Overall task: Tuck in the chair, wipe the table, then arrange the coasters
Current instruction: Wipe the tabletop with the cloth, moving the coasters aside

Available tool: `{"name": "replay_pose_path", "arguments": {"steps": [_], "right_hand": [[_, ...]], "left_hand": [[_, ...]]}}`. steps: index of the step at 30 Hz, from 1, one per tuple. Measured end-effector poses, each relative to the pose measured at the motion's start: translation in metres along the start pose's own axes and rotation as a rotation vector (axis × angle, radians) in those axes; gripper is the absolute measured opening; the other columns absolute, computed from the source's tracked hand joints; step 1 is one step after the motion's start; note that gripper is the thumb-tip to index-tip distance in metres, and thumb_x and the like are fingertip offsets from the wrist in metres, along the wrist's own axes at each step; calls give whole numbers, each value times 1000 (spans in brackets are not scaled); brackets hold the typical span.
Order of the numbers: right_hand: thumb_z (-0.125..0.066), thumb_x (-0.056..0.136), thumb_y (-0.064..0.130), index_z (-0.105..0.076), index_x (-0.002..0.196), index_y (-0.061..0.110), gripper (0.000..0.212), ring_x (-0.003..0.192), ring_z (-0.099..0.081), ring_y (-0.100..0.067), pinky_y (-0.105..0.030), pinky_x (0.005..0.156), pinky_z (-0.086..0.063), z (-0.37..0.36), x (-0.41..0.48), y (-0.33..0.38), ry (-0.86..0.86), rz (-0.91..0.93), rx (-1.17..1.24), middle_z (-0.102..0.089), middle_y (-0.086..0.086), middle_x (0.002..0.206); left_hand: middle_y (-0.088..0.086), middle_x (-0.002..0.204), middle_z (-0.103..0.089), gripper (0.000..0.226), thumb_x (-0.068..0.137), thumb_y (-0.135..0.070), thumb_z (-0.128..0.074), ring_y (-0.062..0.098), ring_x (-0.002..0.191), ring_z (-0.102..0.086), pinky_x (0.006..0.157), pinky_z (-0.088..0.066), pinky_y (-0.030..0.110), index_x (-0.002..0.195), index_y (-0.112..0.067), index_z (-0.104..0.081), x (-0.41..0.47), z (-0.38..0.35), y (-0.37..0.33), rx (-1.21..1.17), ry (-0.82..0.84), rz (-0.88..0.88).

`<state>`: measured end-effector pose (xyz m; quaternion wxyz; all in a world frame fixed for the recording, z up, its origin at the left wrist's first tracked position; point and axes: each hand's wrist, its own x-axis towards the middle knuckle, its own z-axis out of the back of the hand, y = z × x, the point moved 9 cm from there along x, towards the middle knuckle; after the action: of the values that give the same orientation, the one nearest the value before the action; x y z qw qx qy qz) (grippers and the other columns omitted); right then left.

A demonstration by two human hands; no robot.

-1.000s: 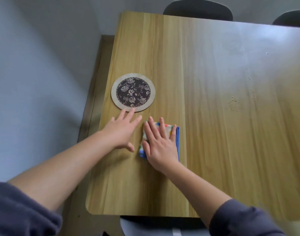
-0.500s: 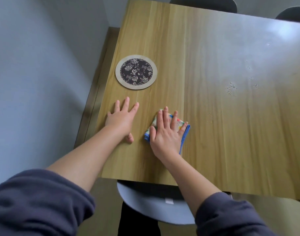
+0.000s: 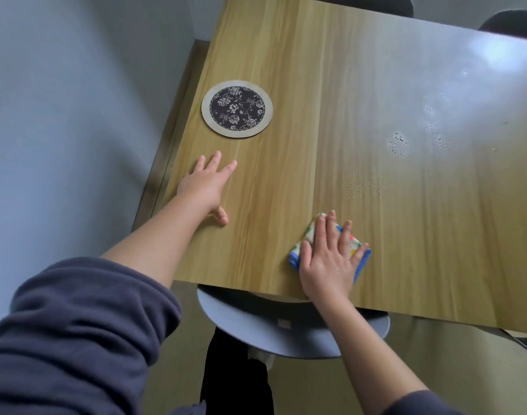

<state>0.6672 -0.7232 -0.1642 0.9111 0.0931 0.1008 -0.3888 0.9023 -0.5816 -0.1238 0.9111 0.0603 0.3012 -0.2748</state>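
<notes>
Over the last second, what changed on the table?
The right hand slid the folded cloth rightward along the table's near edge, away from the left hand and toward the water droplets. The left hand drew back from the floral coaster and now lies flat, apart from it. Coaster, droplets and tucked-in chair look unmoved; the cloth remains pressed under the palm.

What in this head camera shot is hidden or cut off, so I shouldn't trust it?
- Cloth: mostly covered by the right hand; its full pattern is hidden.
- Chair: seat front hidden under the table edge.
- Far chairs: cut off by the top edge.
- Other coasters: only one coaster is in view.
</notes>
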Motion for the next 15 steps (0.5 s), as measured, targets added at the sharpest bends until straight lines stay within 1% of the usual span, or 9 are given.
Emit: {"name": "replay_pose_path", "arguments": {"steps": [2,4,5,8,10,11,13,15], "right_hand": [[-13,98,47,3,157,25,66,149,16,-26,-64,114,8,3,3,2,-28,-105,29,19,9,161],[-10,96,48,3,157,24,67,149,15,-30,-66,113,9,3,4,22,-34,-121,63,16,5,163],[-9,95,48,5,156,24,67,149,16,-30,-66,112,11,2,1,36,-27,-76,64,15,4,163],[-9,96,50,4,156,25,66,148,20,-27,-62,112,18,-6,-23,64,-10,163,42,13,7,163],[-11,99,51,5,155,27,63,148,23,-23,-59,113,20,-9,-36,55,4,282,14,14,10,163],[-11,99,52,8,154,29,62,147,24,-21,-58,113,20,-9,-36,42,7,298,3,15,11,162],[-8,98,54,11,153,32,62,147,25,-19,-57,114,18,-6,-25,11,5,243,-12,19,13,161],[-10,97,52,5,155,30,64,149,20,-21,-60,115,12,3,0,-13,-10,147,-9,19,14,160]], "left_hand": [[-6,158,20,135,55,-29,-91,24,146,13,108,-31,49,151,-38,3,0,-1,0,-22,-7,7],[-5,158,20,135,55,-27,-91,25,146,13,112,-25,50,151,-37,3,2,-2,-2,-29,-1,4],[-5,158,20,135,55,-27,-91,25,146,13,113,-23,51,151,-37,3,2,-2,-2,-30,2,0],[-5,158,21,136,54,-29,-92,25,146,14,113,-23,52,151,-38,3,3,-4,-1,-38,4,-8],[-7,158,21,135,54,-30,-92,24,146,14,113,-25,53,150,-39,3,4,-5,1,-53,-2,-12],[-8,158,21,135,54,-30,-91,23,146,14,112,-25,53,150,-39,2,4,-5,2,-58,-7,-18],[-8,157,21,133,56,-31,-91,22,146,15,113,-24,53,150,-39,2,4,-8,3,-65,-10,-36],[-8,157,22,132,57,-32,-90,23,146,16,115,-20,52,151,-39,2,6,-9,4,-64,-10,-42]]}}
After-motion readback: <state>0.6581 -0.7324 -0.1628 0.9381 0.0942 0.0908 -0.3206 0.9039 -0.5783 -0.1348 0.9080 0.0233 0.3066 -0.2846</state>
